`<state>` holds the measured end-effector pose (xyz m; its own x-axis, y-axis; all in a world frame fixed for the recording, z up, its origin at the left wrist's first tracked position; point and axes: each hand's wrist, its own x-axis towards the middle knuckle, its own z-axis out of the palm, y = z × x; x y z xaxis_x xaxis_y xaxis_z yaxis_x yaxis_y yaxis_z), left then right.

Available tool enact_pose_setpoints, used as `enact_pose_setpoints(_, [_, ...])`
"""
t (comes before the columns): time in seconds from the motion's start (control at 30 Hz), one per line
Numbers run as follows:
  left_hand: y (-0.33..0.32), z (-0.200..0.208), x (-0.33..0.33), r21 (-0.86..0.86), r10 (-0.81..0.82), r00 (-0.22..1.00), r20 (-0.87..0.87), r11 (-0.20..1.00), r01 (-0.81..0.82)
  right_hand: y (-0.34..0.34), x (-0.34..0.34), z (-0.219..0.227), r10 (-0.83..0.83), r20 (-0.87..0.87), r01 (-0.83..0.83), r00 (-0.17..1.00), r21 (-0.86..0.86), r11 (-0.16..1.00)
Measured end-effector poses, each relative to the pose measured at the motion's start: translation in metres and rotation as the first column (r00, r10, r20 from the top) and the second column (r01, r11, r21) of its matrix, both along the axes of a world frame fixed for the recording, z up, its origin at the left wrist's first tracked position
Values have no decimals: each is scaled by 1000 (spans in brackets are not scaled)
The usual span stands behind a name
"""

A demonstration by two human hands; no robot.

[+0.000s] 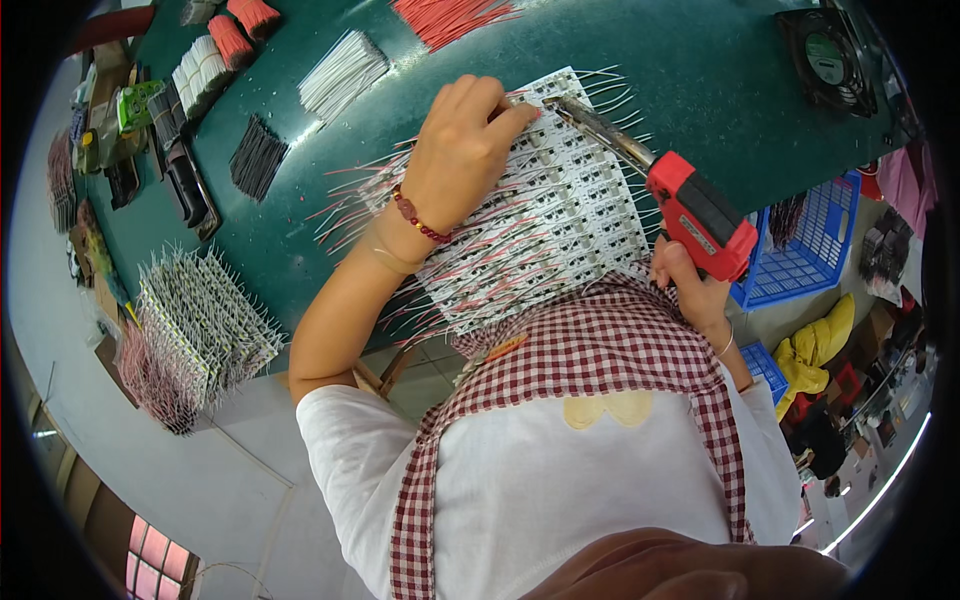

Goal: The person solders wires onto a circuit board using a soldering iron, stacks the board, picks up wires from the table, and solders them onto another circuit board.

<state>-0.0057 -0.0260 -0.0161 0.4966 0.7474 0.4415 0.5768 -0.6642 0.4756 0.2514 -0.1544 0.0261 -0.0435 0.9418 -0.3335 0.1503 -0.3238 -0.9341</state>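
A white panel of small circuit boards point(590, 235) lies on the green table at its front edge, with rows of thin red and white wires sticking out of it. My left hand point(462, 150) rests over the panel's far part, thumb and fingers pinched together close to the board. What they pinch is too small to make out. In my right hand point(690, 285) is a red and black soldering gun point(705, 215), gripped by its handle. Its metal tip reaches the panel's far edge, just right of my left fingertips.
Bundles of white wires point(343, 75), black wires point(259, 157) and red wires point(450, 18) lie on the table point(700, 90). A stack of wired panels point(205, 320) sits at the left. A black fan point(825, 60) stands far right, above a blue crate point(810, 240).
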Motion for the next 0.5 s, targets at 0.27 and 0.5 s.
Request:
enact_pose_setpoints(0.27, [2, 1, 0, 12, -15, 997, -74, 1000, 16, 0, 2, -6, -22, -16, 21, 1000, -51, 998])
enact_pose_setpoints(0.5, [4, 3, 0, -11, -31, 996, -89, 999, 30, 1, 1, 1, -8, -33, 9, 999, 41, 999])
